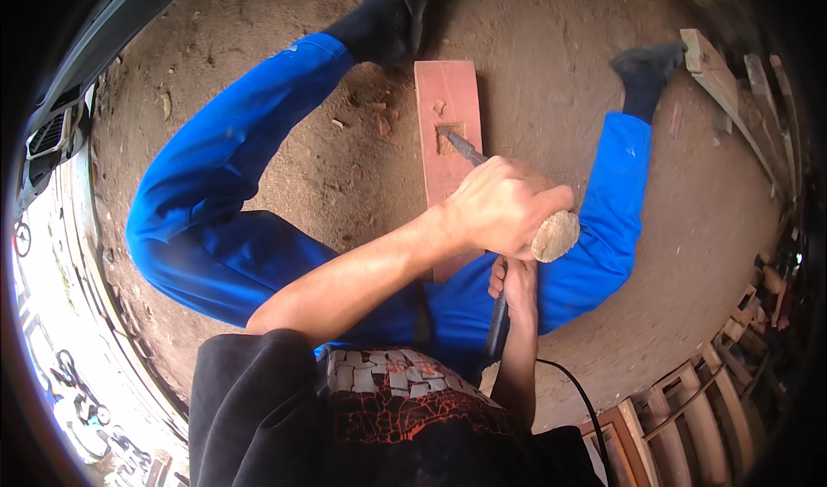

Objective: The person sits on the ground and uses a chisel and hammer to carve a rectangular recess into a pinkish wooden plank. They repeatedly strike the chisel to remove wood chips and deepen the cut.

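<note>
A long reddish wooden board (pixel 448 82) lies on the ground between my legs, with a square recess (pixel 450 145) cut into it. My left hand (pixel 508 207) is closed around a chisel (pixel 465 148), whose pale, battered wooden handle end (pixel 556 235) sticks out past my fist. The chisel slants down, with its metal tip inside the recess. Just below, my right hand (pixel 517 287) grips a dark tool handle (pixel 498 325). The rest of that tool cannot be made out. A small wood chip (pixel 439 106) rests on the board above the recess.
More chips (pixel 383 125) are scattered on the brown dirt ground (pixel 336 173) left of the board. My blue-trousered legs (pixel 207 160) flank it. Timber offcuts (pixel 719 74) stand at the far right, and stacked wooden pieces (pixel 689 418) at the lower right. A black cable (pixel 581 392) curves beside my body.
</note>
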`<state>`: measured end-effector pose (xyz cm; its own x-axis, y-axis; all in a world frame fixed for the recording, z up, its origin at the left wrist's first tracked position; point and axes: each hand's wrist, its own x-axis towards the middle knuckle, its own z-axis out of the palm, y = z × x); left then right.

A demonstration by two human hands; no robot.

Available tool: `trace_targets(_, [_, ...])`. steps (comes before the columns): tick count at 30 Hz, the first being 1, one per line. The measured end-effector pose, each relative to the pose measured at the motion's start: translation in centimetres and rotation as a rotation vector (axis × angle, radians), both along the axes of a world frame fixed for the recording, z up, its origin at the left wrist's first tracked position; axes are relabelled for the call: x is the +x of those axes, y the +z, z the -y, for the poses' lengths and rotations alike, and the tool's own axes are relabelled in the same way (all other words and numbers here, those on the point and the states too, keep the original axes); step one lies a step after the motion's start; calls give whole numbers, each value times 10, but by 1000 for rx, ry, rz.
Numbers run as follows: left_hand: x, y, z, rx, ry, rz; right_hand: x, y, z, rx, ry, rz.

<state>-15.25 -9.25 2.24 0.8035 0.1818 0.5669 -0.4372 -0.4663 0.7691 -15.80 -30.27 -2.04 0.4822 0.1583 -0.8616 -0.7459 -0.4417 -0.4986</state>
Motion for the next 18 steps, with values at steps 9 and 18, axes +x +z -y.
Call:
trace_targets(9, [3,5,-10,-39,84,-36,2,62,-11,64,-89,165])
trace_targets(18, [16,4,-28,-107,227,-33,-12,161,-36,587,-162,607])
